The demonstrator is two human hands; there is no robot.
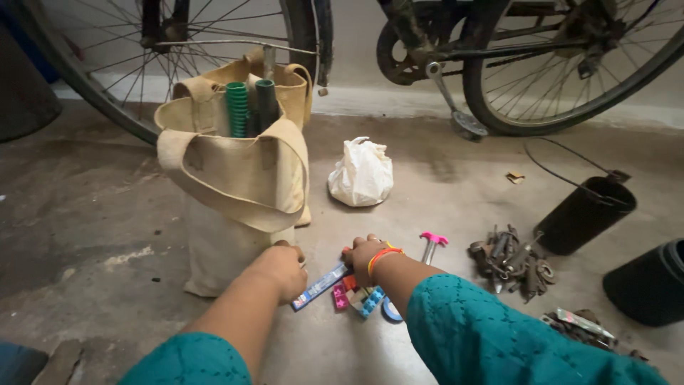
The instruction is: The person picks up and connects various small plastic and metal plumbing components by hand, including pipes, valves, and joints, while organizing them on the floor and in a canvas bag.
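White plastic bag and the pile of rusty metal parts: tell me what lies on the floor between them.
In the head view, the floor between the white plastic bag and the rusty metal parts is bare concrete; the pink-handled tool lies just below that line.

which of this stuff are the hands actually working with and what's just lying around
In hand:
- left hand at the foot of the cloth bag
- right hand on the small coloured packets and a long blue packet

Lying about:
- white plastic bag
- pile of rusty metal parts
- black can
- pink-handled tool
- bicycle wheel
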